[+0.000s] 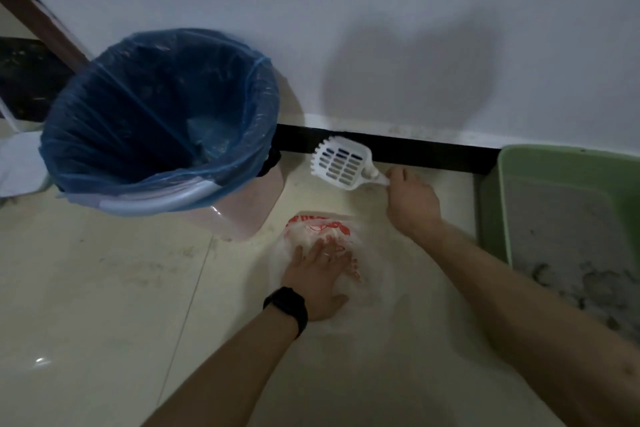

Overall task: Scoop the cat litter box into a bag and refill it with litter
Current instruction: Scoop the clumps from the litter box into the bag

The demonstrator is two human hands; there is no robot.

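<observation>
A white slotted litter scoop (341, 163) lies by the black baseboard, and my right hand (412, 199) grips its handle. A thin white plastic bag with red print (320, 229) lies flat on the tiled floor; my left hand (320, 276), with a black watch on the wrist, presses on it with straight fingers. The green litter box (554, 163) stands at the right against the wall, holding grey litter with darker clumps (568, 253).
A pink bin lined with a blue bag (162, 121) stands at the left near the wall. The white wall (381, 28) and black baseboard (433, 152) run behind everything. Pale floor tiles (104, 305) spread in front and to the left.
</observation>
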